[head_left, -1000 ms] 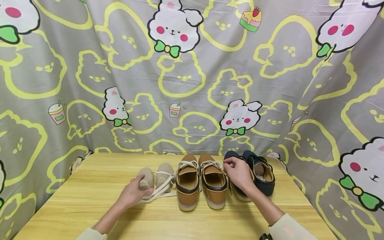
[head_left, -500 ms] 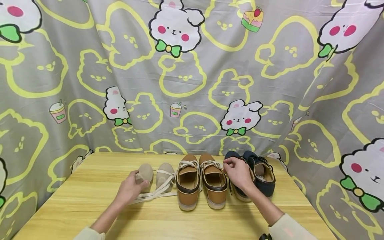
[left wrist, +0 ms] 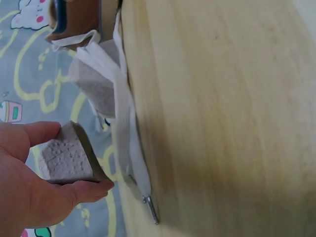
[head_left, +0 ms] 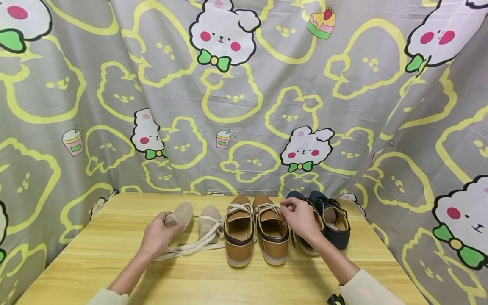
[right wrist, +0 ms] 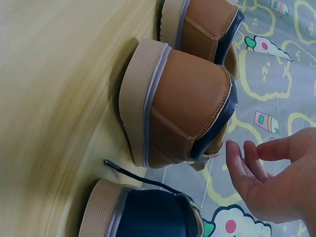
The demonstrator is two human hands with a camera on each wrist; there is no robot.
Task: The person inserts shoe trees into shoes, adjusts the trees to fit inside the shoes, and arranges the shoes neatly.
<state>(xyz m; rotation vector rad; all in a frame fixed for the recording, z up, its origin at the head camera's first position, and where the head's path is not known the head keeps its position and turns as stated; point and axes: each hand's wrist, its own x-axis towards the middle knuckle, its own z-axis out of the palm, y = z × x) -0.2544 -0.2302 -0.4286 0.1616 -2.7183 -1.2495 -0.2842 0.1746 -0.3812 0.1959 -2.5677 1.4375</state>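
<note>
My left hand [head_left: 157, 233] grips a beige pulp shoe insert [head_left: 184, 215] between thumb and fingers, at the left of the shoe row. Its pebbled end [left wrist: 69, 158] faces the left wrist camera. A second beige insert [head_left: 209, 213] lies just right of it, with a cream shoelace [head_left: 190, 249] draped across. Two brown shoes [head_left: 275, 250] with cream laces stand in the middle, heels toward me. Over the gap between the right brown shoe and the navy shoes [head_left: 337, 240] hovers my right hand [head_left: 301, 218], fingers loosely bent and holding nothing.
Everything stands on a wooden table [head_left: 95, 254]. A grey cartoon-print curtain [head_left: 244, 97] surrounds its back and sides. In the right wrist view, a dark lace end [right wrist: 138, 177] sticks out beside a navy shoe. A small black object [head_left: 336, 300] shows at the bottom edge.
My left hand has moved left with the insert, drawing it away from the second insert and tilting it. My right hand has shifted slightly left, otherwise staying over the shoes.
</note>
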